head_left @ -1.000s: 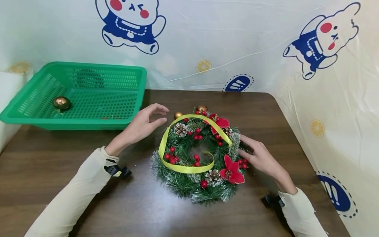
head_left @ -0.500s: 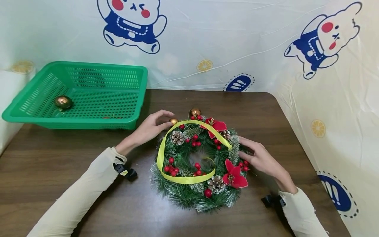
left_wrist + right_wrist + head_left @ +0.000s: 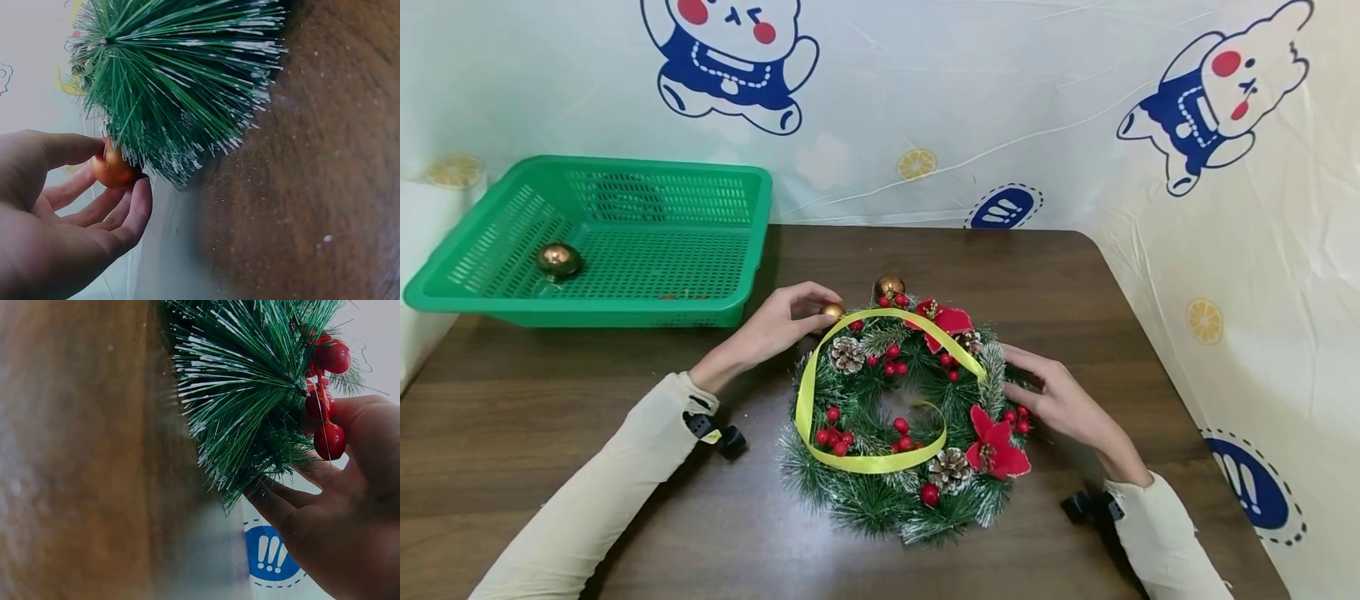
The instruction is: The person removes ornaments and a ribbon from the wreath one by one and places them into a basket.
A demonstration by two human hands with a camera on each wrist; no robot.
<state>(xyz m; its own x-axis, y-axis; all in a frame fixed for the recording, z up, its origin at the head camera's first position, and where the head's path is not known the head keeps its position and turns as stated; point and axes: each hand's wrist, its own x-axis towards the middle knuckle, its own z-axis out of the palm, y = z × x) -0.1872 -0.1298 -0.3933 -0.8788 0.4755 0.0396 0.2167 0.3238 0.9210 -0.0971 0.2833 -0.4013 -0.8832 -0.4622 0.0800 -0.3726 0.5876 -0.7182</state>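
Observation:
A green wreath (image 3: 865, 508) with frosted tips, pine cones, red berries and red poinsettias lies on the table. A yellow ribbon (image 3: 805, 400) loops loosely over it. At its upper left edge my left hand (image 3: 778, 321) holds a small gold bauble (image 3: 115, 170) between thumb and fingers, against the needles. The right hand (image 3: 1060, 400) grips the wreath's right side, its thumb beside red berries (image 3: 330, 440) and its fingertips hidden behind the needles. Another bronze bauble (image 3: 889, 287) sits at the wreath's top edge.
A green perforated basket (image 3: 617, 312) stands at the back left, with a shiny bronze bauble (image 3: 558, 260) inside. The brown wooden table (image 3: 760, 533) meets a cartoon-printed cloth (image 3: 865, 108) at the back and right.
The left hand has reached right and taken hold of the small gold bauble. The wreath has turned slightly counterclockwise and shifted toward the front. The right hand has stayed nearly still.

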